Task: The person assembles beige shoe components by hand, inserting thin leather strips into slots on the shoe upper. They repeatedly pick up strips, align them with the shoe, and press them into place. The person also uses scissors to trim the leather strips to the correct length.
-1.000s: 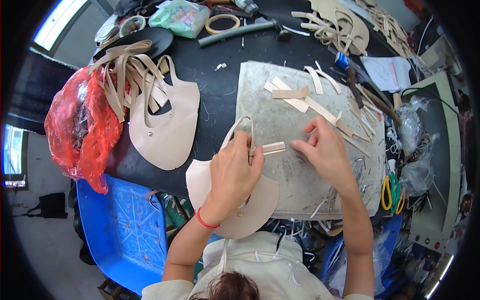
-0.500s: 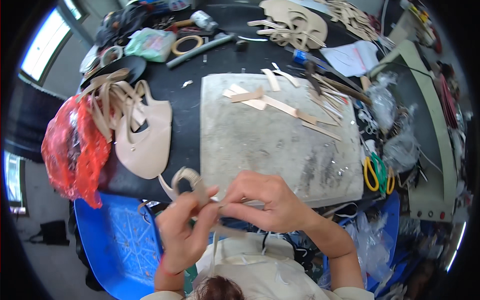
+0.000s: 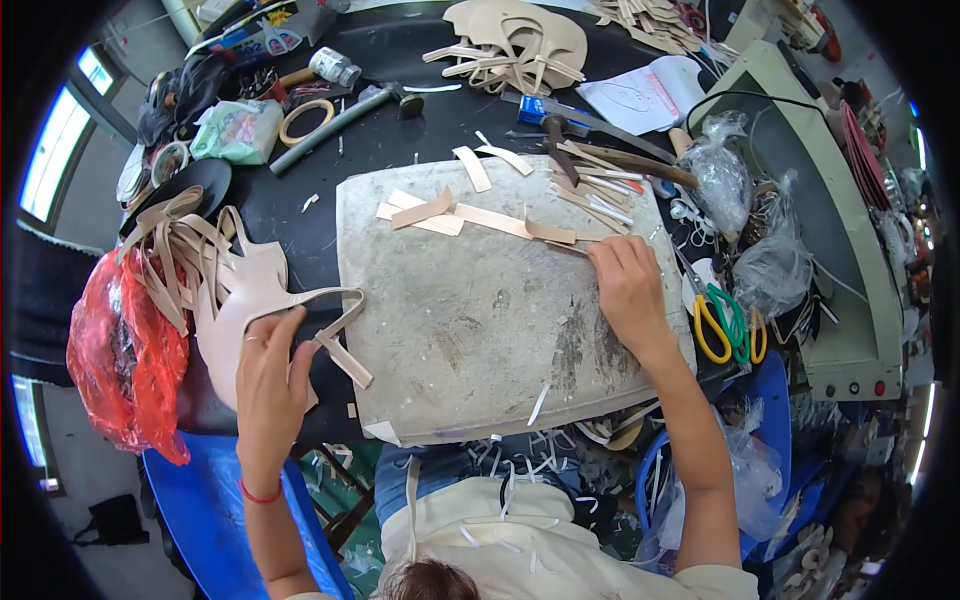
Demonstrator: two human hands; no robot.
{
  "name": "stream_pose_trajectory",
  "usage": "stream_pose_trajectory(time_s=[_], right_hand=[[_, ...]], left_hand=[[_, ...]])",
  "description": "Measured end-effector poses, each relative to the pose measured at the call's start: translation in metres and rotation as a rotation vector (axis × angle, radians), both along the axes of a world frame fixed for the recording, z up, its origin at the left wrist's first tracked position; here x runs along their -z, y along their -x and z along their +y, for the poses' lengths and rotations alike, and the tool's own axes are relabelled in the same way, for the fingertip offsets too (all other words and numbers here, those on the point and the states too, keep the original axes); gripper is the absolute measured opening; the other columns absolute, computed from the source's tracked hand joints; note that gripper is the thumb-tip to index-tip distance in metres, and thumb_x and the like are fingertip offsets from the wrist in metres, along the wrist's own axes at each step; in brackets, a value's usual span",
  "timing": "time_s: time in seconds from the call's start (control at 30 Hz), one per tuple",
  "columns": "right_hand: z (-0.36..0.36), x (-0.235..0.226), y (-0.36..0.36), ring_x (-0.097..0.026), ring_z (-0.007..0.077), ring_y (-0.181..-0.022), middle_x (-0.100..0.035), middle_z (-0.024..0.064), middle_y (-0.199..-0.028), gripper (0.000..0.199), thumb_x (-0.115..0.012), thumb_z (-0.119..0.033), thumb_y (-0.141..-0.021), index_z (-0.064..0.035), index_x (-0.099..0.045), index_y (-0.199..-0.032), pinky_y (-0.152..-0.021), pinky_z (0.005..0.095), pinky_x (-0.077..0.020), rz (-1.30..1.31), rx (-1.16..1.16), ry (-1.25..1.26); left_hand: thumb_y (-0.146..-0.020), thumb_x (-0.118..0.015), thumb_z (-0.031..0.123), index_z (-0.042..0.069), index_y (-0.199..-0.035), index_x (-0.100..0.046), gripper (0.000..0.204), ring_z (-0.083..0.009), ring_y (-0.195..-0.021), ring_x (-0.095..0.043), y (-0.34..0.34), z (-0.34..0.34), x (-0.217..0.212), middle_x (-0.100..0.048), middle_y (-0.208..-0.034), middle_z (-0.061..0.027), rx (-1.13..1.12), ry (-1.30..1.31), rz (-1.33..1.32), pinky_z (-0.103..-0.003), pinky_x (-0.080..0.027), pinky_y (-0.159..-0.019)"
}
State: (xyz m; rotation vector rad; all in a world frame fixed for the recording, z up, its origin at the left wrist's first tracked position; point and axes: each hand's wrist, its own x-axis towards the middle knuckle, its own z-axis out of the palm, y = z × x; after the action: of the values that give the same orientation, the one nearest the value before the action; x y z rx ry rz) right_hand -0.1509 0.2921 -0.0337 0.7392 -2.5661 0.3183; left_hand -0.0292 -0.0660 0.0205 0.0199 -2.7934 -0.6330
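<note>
My left hand (image 3: 268,372) rests at the front of a beige leather piece (image 3: 233,315) with cut-out straps. Its thumb stands apart from the fingers, and nothing shows gripped between them. One loose strap loop (image 3: 345,352) from that pile reaches onto the grey work board (image 3: 450,340). Over the board's right half, my right hand (image 3: 630,290) has its fingertips pinched at the end of a thin beige leather strip (image 3: 573,245). Wider beige strips (image 3: 490,221), some with curled-up ends, lie just left of those fingertips.
A red plastic bag (image 3: 125,350) sits at the left. Scissors with yellow and green handles (image 3: 728,325) lie right of the board. Beyond it are a hammer (image 3: 350,125), a blue box (image 3: 545,110) and more cut leather pieces (image 3: 515,45). Blue bins (image 3: 215,530) stand below the table edge.
My hands, together at the board's front edge with a beige strap between them, have parted. The left moved to the leather pile, the right forward to the strips. The whole view has shifted.
</note>
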Motion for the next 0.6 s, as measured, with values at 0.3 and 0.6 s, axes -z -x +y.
stream_pose_trajectory(time_s=[0.3,0.6], right_hand=[[-0.087,-0.04,-0.089,-0.059,0.0251,-0.068,-0.059,0.0105,-0.082,0.016,-0.062,0.002,-0.082,-0.0018,-0.06,-0.097,-0.06,0.0312,-0.0474,-0.648,-0.214,0.66],[-0.095,-0.041,-0.101,-0.059,0.025,-0.072,-0.058,0.0098,-0.083,0.017,-0.062,0.005,-0.078,-0.0021,-0.06,-0.094,-0.06,0.0313,-0.0471,-0.458,-0.331,0.554]], left_hand=[[-0.087,-0.057,0.002,-0.002,-0.102,-0.061,0.016,-0.016,-0.084,-0.064,-0.027,0.105,0.022,-0.065,-0.092,-0.0109,0.177,-0.953,-0.184,-0.026,-0.051,-0.071],[-0.089,-0.057,0.004,-0.004,-0.096,-0.061,0.011,-0.0114,-0.075,-0.062,-0.031,0.114,0.042,-0.063,-0.082,-0.0055,0.036,-1.26,-0.231,-0.024,-0.051,-0.062]])
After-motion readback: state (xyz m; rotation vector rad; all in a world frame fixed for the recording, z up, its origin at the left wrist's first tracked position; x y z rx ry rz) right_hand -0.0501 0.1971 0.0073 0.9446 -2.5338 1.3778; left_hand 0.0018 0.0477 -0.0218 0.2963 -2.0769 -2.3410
